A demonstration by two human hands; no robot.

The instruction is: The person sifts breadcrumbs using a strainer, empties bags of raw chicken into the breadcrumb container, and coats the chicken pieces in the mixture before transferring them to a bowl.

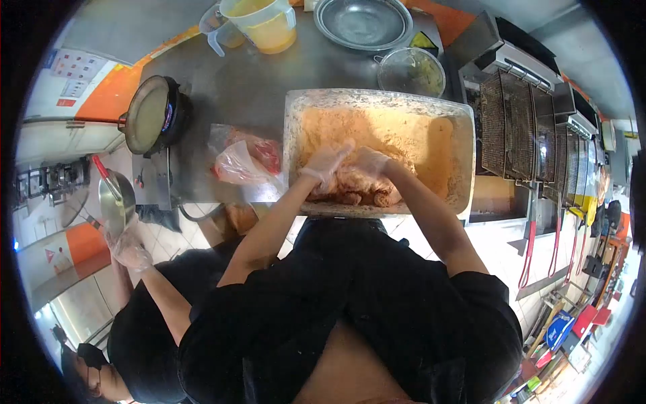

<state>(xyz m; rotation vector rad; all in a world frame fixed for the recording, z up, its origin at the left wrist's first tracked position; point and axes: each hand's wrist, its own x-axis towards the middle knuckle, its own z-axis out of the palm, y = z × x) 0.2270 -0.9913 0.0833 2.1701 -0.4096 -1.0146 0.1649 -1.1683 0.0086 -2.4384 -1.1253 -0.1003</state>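
A large white tub (380, 97) holds orange-tan breading flour (404, 121), with a heap of flour-coated meat pieces (353, 186), seemingly chicken, along its near side. Both my hands wear clear plastic gloves and are inside the tub. My left hand (328, 163) lies over the left part of the heap, its fingers stretched toward the upper right. Beside it, my right hand (371, 163) reaches down onto the same pieces; its fingertips are partly hidden among them. Left of the tub, a clear plastic bag (245, 158) with raw red meat rests on the steel table.
Two measuring jugs (269, 30), a metal bowl (363, 23) and a lidded clear bowl (412, 72) stand at the back. A pot (148, 114) sits on the left. Fryer baskets (508, 128) hang at right. At left, a co-worker's gloved hand (131, 250) is at a metal pan (118, 202).
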